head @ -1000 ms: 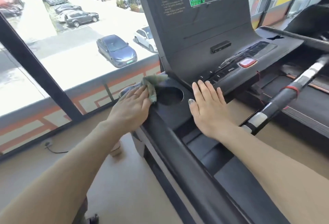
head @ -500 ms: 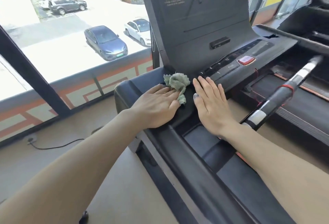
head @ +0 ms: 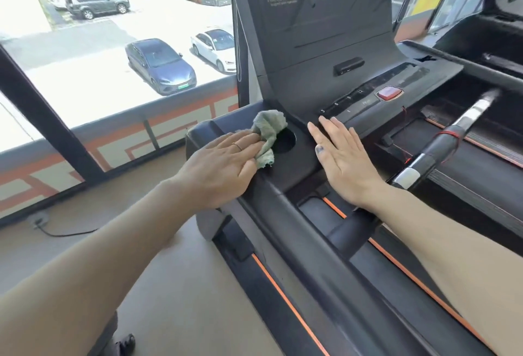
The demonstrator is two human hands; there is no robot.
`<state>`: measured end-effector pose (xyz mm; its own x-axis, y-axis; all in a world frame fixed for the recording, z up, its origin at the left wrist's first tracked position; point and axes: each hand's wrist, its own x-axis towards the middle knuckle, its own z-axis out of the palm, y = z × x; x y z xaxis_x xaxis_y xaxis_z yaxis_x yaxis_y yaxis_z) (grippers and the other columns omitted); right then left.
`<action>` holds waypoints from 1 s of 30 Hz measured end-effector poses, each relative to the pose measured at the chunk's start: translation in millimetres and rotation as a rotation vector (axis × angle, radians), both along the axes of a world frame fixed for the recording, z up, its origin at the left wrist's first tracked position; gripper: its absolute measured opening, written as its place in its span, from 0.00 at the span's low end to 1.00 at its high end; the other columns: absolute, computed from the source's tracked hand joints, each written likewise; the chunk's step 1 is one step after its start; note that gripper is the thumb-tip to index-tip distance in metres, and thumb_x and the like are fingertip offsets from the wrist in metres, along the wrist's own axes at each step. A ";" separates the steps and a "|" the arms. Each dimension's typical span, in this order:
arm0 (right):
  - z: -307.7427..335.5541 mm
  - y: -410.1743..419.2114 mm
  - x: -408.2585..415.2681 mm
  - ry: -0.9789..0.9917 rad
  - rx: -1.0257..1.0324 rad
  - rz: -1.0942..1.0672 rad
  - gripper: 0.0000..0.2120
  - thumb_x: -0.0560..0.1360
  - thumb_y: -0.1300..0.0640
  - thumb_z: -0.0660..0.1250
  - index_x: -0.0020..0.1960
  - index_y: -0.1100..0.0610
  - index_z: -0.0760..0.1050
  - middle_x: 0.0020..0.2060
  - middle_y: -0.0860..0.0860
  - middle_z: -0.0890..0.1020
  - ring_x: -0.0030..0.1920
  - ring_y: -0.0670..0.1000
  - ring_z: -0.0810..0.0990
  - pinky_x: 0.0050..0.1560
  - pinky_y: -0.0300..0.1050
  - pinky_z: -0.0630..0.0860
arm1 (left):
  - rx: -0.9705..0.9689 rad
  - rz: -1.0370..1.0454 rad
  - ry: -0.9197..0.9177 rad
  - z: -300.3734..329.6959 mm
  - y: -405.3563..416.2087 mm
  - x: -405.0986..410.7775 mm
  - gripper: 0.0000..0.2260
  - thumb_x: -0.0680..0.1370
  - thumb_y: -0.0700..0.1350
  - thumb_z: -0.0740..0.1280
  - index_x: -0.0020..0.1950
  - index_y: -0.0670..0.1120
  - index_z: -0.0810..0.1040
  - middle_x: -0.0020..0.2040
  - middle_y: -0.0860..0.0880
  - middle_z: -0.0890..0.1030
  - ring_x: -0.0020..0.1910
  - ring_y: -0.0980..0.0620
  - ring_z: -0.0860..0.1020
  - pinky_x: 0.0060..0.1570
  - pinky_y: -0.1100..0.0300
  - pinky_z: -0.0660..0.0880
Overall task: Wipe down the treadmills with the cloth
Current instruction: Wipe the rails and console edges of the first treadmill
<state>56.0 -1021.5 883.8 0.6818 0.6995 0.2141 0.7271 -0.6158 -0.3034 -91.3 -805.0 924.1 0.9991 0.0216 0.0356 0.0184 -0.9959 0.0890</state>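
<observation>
On the console's left wing, nine o'clock of the cup well:
Left hand (head: 223, 166): flat, fingers pressing cloth (head: 267, 136) onto treadmill (head: 297, 169).
Right hand (head: 343, 161): three o'clock of the well, spread flat, holding nothing.

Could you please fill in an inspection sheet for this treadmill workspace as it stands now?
Surface: black treadmill console, display lit green.
Job's things: green cloth, bunched at the round cup holder.
Clutter: nothing seen.
Hands: left hand flat, pressing the cloth; right hand flat on the console, holding nothing.
Cables: black cord on the floor below the window; thin red cord round the handlebar.
Surroundings: window overlooking parked cars.
</observation>
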 end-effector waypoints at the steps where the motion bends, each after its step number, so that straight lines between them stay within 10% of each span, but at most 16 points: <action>1: -0.4 0.0 -0.7 0.001 0.002 -0.002 0.28 0.80 0.46 0.38 0.80 0.44 0.49 0.80 0.45 0.50 0.78 0.44 0.41 0.77 0.45 0.35 | -0.007 0.023 -0.025 -2.1 -11.2 -3.2 0.26 0.84 0.52 0.41 0.83 0.53 0.51 0.83 0.55 0.51 0.80 0.60 0.45 0.74 0.66 0.34; 8: 7.7 -21.7 -12.2 0.167 0.117 0.063 0.25 0.83 0.46 0.41 0.79 0.46 0.55 0.80 0.42 0.47 0.78 0.40 0.39 0.78 0.46 0.43 | -0.138 -0.321 -0.183 -19.1 -85.1 -51.7 0.20 0.85 0.46 0.52 0.75 0.52 0.72 0.75 0.57 0.71 0.77 0.59 0.61 0.78 0.61 0.46; 14: -0.6 -44.6 -50.7 0.078 -0.061 0.063 0.27 0.83 0.45 0.45 0.81 0.48 0.46 0.80 0.44 0.42 0.78 0.43 0.39 0.77 0.48 0.53 | -0.435 0.312 -0.323 -52.8 -44.5 -54.6 0.23 0.84 0.53 0.45 0.79 0.58 0.61 0.81 0.58 0.54 0.79 0.65 0.42 0.80 0.53 0.44; 17: -2.2 -48.4 -55.9 0.059 -0.070 0.045 0.27 0.84 0.46 0.47 0.80 0.51 0.51 0.80 0.49 0.47 0.78 0.52 0.55 0.73 0.54 0.62 | -0.432 0.211 -0.375 -47.8 -109.2 -61.3 0.23 0.82 0.53 0.46 0.73 0.55 0.72 0.76 0.56 0.66 0.80 0.59 0.51 0.79 0.53 0.42; 20: -2.4 -57.8 -58.7 -0.093 -0.078 0.041 0.16 0.83 0.53 0.51 0.65 0.57 0.71 0.67 0.59 0.70 0.50 0.64 0.78 0.48 0.55 0.75 | -0.321 -0.068 -0.370 -53.8 -140.5 -95.2 0.21 0.84 0.49 0.47 0.74 0.54 0.71 0.74 0.59 0.67 0.80 0.56 0.55 0.79 0.51 0.44; 23: -2.4 -61.1 -60.8 -0.354 -0.186 0.149 0.13 0.77 0.63 0.53 0.43 0.58 0.75 0.38 0.57 0.80 0.38 0.62 0.79 0.39 0.48 0.69 | -0.466 0.144 -0.422 -61.4 -108.1 -74.7 0.22 0.84 0.53 0.44 0.76 0.57 0.67 0.77 0.63 0.61 0.80 0.62 0.48 0.80 0.52 0.47; 27: 9.0 -56.3 -65.9 -0.267 -0.384 0.138 0.18 0.84 0.56 0.45 0.49 0.52 0.74 0.45 0.51 0.84 0.47 0.58 0.79 0.42 0.49 0.60 | -0.890 0.613 -0.526 -57.0 -86.2 -34.5 0.27 0.81 0.57 0.46 0.80 0.54 0.62 0.79 0.65 0.54 0.78 0.66 0.43 0.80 0.52 0.43; 30: 12.5 -53.3 -66.8 -0.269 -0.400 0.114 0.15 0.84 0.57 0.47 0.52 0.53 0.72 0.47 0.51 0.84 0.48 0.60 0.80 0.37 0.48 0.59 | -0.924 0.453 -0.506 -58.9 -129.5 -59.1 0.24 0.83 0.54 0.47 0.78 0.56 0.65 0.79 0.65 0.56 0.79 0.65 0.42 0.80 0.53 0.42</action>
<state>-10.8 -1074.8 896.3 0.5534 0.8298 0.0716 0.8168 -0.5575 0.1485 -150.4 -934.6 865.2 0.7683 0.6030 0.2148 0.1124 -0.4574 0.8821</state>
